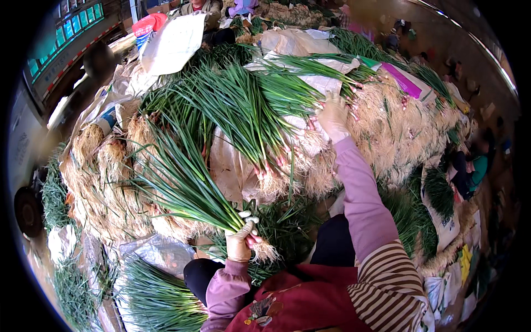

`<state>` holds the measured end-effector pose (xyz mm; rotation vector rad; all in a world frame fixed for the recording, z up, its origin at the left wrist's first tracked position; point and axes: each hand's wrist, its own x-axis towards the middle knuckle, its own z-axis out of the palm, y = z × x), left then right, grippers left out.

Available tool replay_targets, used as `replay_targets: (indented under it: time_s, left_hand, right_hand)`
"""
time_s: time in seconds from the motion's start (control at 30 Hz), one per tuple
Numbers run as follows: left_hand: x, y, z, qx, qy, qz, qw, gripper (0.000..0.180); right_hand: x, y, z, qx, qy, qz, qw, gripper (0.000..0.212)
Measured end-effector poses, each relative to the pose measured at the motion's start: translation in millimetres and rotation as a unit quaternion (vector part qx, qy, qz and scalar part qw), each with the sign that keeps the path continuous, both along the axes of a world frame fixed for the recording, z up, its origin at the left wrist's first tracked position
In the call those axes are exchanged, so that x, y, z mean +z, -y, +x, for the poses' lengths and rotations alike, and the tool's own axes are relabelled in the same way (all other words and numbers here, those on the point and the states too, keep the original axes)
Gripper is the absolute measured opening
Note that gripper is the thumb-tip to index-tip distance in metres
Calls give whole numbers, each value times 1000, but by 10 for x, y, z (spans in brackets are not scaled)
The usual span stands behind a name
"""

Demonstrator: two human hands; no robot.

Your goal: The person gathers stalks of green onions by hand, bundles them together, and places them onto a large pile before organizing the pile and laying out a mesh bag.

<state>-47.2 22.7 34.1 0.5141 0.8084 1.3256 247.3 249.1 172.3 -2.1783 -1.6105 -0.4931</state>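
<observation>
My left hand (239,244), in a cream glove, is closed round a bunch of green onions (196,191) just above the pinkish bulbs. Their pale roots hang out to the right of the fist, and the long leaves fan up and to the left. My right hand (333,113), gloved likewise, reaches forward onto the heap with its fingers stretched out, touching the bulb ends of more green onions (296,91). Between the hands lies another spread of green onions (243,119), with bulbs and roots pointing toward me.
A big mound of root ends (398,127) runs to the right, with white sacks (171,44) among the leaves. Trimmed green leaves (282,229) lie below, and a bundle (160,296) rests at lower left. People sit around the heap; a truck (72,44) stands at far left.
</observation>
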Motion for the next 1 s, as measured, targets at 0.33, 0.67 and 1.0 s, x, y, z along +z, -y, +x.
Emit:
replay_targets:
  time_s: [0.33, 0.67, 1.0]
  left_hand:
    - [-18, -57, 54, -17, 3, -12, 1000, 21]
    - [-23, -64, 66, -47, -6, -21, 999, 22]
    - [93, -62, 210, -119, 60, -32, 991, 35]
  right_hand:
    - [-444, -37, -179, 141, 142, -67, 978, 25]
    - [-80, 63, -20, 118, 19, 41, 992, 18]
    - [-508, 1896, -924, 470, -200, 92, 855, 30]
